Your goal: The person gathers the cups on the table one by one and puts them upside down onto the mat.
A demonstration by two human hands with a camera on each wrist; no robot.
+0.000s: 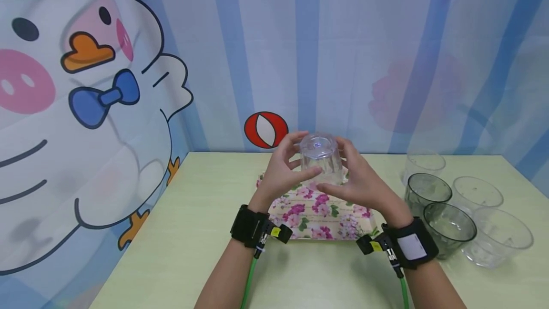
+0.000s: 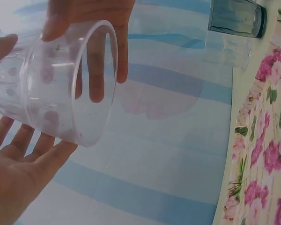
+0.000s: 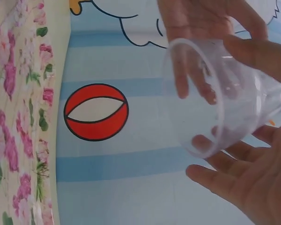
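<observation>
A clear tumbler [image 1: 320, 156] is held upside down in the air, its base up and its rim down. My left hand [image 1: 279, 169] grips it from the left, thumb in front and fingers round the far side. From the right, my right hand [image 1: 360, 178] grips the same tumbler in the same way. The left wrist view shows the wide rim of the tumbler [image 2: 61, 84] with fingers along its wall. Below the hands lies a flower-patterned tray [image 1: 319, 218], partly hidden by them.
To the right on the pale table [image 1: 171, 252] stand two grey tumblers [image 1: 450, 230] and three clear ones, among them a front tumbler [image 1: 497, 242] and a back one [image 1: 424, 162]. A printed cloth [image 1: 343, 61] hangs behind the table's far edge.
</observation>
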